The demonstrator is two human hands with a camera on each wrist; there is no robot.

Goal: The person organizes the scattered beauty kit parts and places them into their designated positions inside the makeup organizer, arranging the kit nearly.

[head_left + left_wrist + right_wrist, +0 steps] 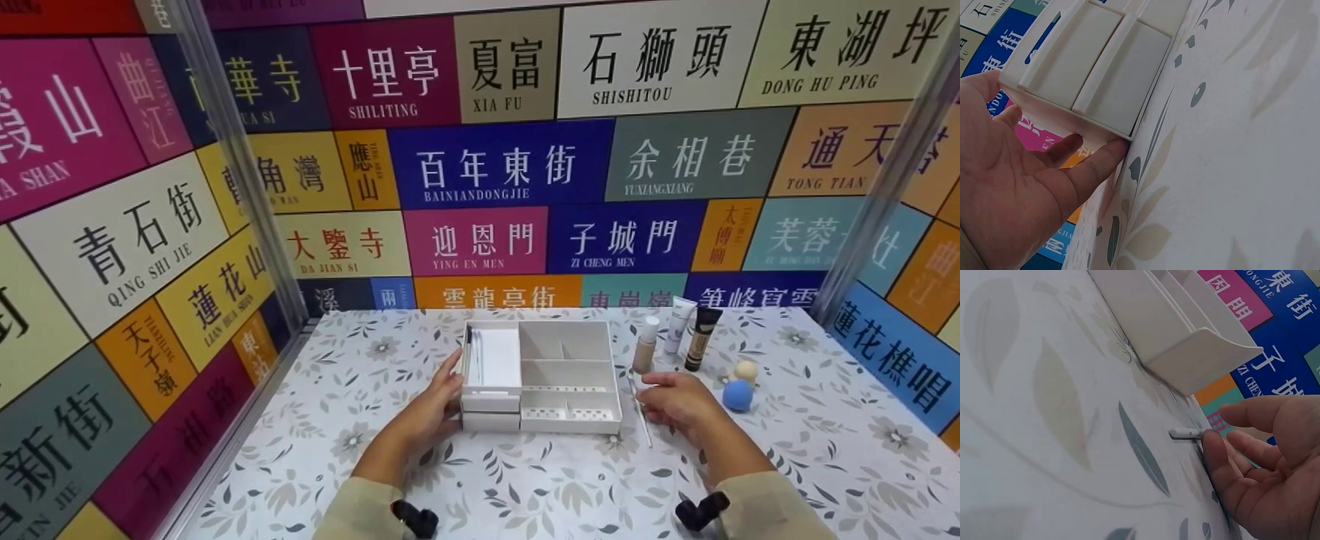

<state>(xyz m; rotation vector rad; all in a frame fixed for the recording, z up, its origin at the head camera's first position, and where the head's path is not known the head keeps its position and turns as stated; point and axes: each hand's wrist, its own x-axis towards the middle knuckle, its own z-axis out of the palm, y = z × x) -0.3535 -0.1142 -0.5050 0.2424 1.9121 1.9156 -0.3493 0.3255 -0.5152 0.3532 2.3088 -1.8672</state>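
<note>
The left hand (433,400), fingers spread, touches the white organizer (491,422); the right hand (675,405) (loosely bent, unclenched) is beside a stick (647,433).

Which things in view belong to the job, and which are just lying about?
Likely in the job:
white plastic compartmented organizer, touched by the left hand
slim sticks inside it
thin white stick by the right hand

Probably lying about:
beige white-capped bottle
white squeeze tube
black-and-gold tube
rounded cream sponge
round blue sponge
</note>
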